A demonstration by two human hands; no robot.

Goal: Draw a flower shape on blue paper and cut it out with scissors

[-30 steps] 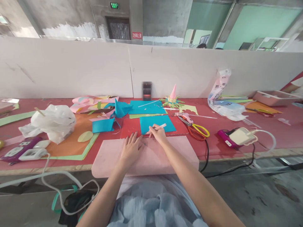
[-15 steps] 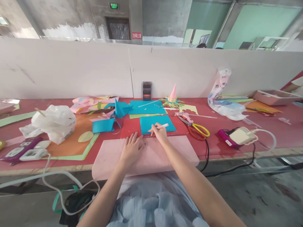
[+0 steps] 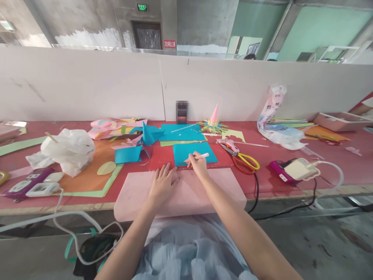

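Observation:
A blue sheet [image 3: 198, 151] lies over a red sheet [image 3: 160, 155] in the middle of the table. My right hand [image 3: 197, 163] is closed around a pale pink pen [image 3: 202, 156], its tip at the lower left part of the blue sheet. Flat with its fingers spread, my left hand [image 3: 163, 182] rests on the pink pad [image 3: 186, 198], fingertips at the red sheet's lower edge. Folded blue paper [image 3: 127, 154] is to the left. Behind the sheet stands a pink paper cone [image 3: 215, 114] with a green fringe.
Scissors [image 3: 246, 161] and a pink glue gun [image 3: 230, 145] lie to the right, with a purple power strip [image 3: 284, 173] beyond. Crumpled white plastic [image 3: 68, 149], orange paper [image 3: 90, 179] and another power strip [image 3: 32, 184] are at left. A pink tray [image 3: 344, 121] sits far right.
The whole view has shifted slightly, so things appear a little further right. My right hand still grips the pen and my left hand still lies flat.

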